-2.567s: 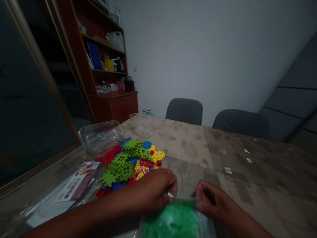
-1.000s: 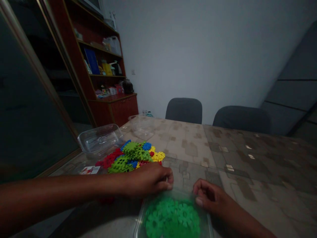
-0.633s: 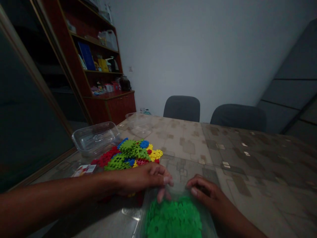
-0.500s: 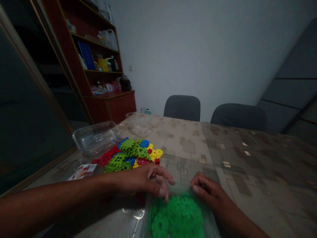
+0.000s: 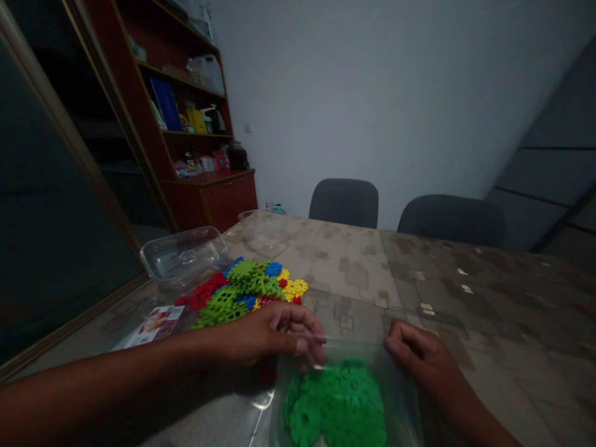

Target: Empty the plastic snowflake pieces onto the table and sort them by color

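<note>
A clear plastic container (image 5: 400, 397) full of green snowflake-shaped building pieces (image 5: 339, 406) sits at the near edge of the table. My left hand (image 5: 274, 332) curls over the container's far left rim, fingers pinched on the edge. My right hand (image 5: 421, 357) is closed on the far right rim. Behind my left hand lies a pile of loose pieces (image 5: 244, 288) in green, red, blue and yellow.
An empty clear tub (image 5: 184, 261) stands left of the pile, a second one (image 5: 263, 233) farther back. A printed leaflet (image 5: 151, 323) lies at the left. Two grey chairs (image 5: 344, 202) stand beyond the patterned table (image 5: 442, 292). A red-brown shelf unit (image 5: 186, 118) fills the left wall.
My two hands have spread apart along the container's far rim, the right one moving right. The container of green pieces sits a little wider open between them.
</note>
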Tool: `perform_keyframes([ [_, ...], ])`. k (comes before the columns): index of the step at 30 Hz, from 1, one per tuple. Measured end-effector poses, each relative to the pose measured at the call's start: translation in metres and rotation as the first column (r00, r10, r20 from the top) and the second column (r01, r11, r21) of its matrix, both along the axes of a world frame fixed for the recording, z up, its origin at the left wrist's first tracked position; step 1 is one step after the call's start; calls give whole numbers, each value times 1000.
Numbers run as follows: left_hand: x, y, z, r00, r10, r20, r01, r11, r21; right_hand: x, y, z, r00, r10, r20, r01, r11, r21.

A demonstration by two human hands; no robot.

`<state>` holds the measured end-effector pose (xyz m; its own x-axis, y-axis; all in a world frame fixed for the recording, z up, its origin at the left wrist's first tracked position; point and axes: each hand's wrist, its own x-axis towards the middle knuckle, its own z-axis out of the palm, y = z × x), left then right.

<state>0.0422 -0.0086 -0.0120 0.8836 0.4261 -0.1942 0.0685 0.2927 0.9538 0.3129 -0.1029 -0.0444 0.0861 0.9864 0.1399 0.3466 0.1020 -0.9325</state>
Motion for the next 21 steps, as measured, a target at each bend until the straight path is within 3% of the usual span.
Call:
perform_keyframes([
  [3, -6, -3, -2, 998, 42, 41, -37, 993, -115, -2, -4, 5, 998, -63, 10, 63, 998, 8],
  [7, -13, -9, -11, 993, 82, 83, -66, 981, -184, 0, -5, 4, 994, 8, 107, -7, 1000, -4],
  [12, -13, -20, -23, 965, 36, 261, 23, 975, -220, 2, -5, -1, 997, -46, 59, 47, 999, -11],
  [14, -11, -24, -25, 954, 50, 296, 21, 973, -232, 5, -2, -1, 1000, -7, 21, 8, 998, -67],
  [17, -5, -29, -27, 954, 101, 284, -42, 977, -207, 12, 3, -2, 994, 103, -35, -107, 981, -163],
  [21, -1, -32, -22, 942, 244, 233, -210, 965, -160, 18, 8, -9, 983, 121, -136, -149, 964, -220],
])
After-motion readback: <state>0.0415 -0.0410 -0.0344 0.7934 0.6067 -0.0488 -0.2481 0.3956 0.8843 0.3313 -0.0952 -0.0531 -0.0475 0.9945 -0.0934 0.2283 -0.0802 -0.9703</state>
